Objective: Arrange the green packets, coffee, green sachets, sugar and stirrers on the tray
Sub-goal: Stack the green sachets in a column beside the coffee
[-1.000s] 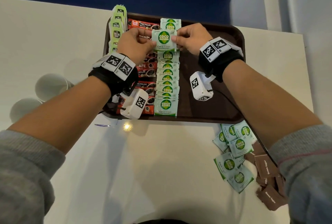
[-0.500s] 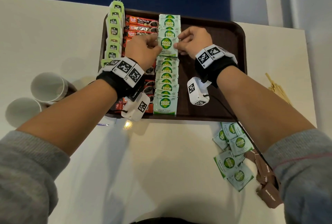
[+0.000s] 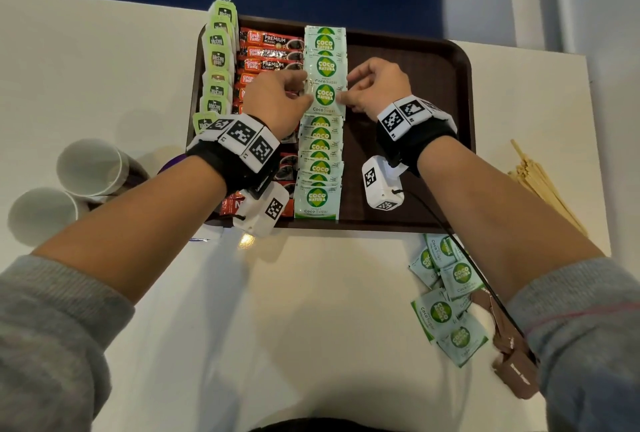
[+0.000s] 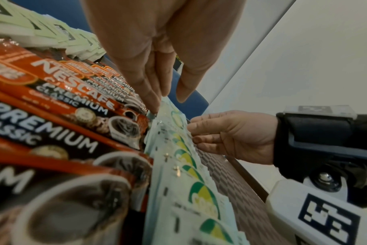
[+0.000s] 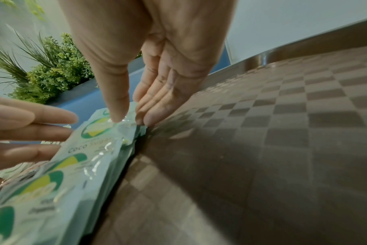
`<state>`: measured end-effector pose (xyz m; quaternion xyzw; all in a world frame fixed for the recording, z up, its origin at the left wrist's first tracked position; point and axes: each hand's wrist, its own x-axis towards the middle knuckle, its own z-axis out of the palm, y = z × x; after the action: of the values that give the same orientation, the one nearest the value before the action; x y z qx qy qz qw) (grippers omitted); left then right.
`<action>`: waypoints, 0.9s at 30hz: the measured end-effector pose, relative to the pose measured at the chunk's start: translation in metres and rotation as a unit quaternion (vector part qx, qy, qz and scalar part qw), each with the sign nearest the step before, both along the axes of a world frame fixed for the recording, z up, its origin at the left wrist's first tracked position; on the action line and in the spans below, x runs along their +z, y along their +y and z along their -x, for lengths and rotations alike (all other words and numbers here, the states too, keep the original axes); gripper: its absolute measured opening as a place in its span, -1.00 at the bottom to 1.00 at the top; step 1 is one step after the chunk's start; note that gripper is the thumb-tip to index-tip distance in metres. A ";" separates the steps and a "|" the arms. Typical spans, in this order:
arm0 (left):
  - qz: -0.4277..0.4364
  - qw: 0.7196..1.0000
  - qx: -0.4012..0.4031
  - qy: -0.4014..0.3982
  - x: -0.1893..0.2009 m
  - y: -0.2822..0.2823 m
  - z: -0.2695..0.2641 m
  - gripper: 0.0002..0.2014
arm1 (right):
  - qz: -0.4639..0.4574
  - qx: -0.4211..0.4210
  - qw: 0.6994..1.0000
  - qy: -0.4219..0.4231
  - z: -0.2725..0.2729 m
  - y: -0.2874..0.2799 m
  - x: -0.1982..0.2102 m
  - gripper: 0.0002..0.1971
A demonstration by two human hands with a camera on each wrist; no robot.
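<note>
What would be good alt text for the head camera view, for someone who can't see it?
Seen from above, the left hand and right hand pinch opposite edges of a green Coco Sugar sachet over a column of matching sachets on a brown tray. More sachets and wooden stirrers lie on the white table.

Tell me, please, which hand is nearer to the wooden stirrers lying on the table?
Right. The right hand is over the tray's middle; the stirrers lie beyond the tray's right rim. The left hand is farther left.
</note>
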<state>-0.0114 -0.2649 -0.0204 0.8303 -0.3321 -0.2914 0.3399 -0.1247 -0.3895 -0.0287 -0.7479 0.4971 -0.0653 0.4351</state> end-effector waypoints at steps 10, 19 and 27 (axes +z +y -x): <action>0.005 1.000 0.006 0.005 -0.003 0.001 -0.002 -0.60 | -0.020 -0.010 1.000 -0.010 0.002 0.003 0.001 -0.71; 0.011 1.000 0.013 0.001 0.003 0.004 -0.002 -0.60 | 0.007 0.001 1.000 -0.005 0.005 0.002 0.005 -0.75; 0.020 1.000 -0.017 0.011 0.028 0.027 0.038 -0.48 | 0.021 0.170 0.982 0.080 0.052 0.022 0.047 -0.73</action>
<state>-0.0493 -0.2378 0.0081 0.8141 -0.3480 -0.2995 0.3555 -0.1768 -0.3676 0.0187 -0.8332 0.3946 0.0588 0.3829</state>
